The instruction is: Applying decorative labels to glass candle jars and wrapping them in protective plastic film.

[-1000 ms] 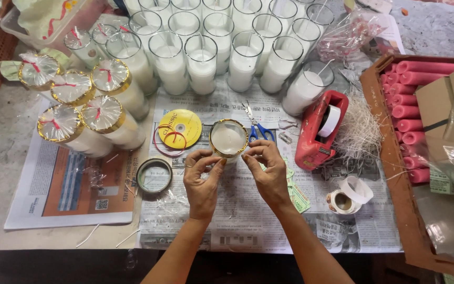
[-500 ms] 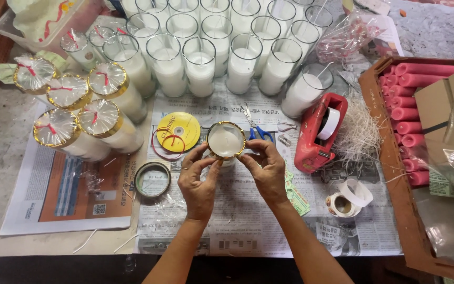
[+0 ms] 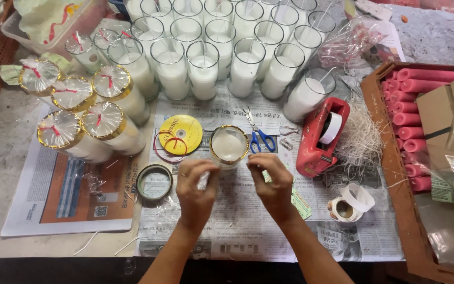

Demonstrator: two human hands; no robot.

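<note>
Both hands, left hand and right hand, pinch clear wrap down around the gold-rimmed candle glass, pulling it taut over the top.

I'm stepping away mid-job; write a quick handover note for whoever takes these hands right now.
Left hand and right hand sit just in front of the gold-rimmed glass candle, fingers pinched; what they pinch is too thin to tell.
The candle stands upright on the newspaper, gold band on, no film cover or red tie visible.
Done: five wrapped candles at left.
Left: rows of bare candles behind.
Nearby: scissors, red tape dispenser, yellow disc.
</note>
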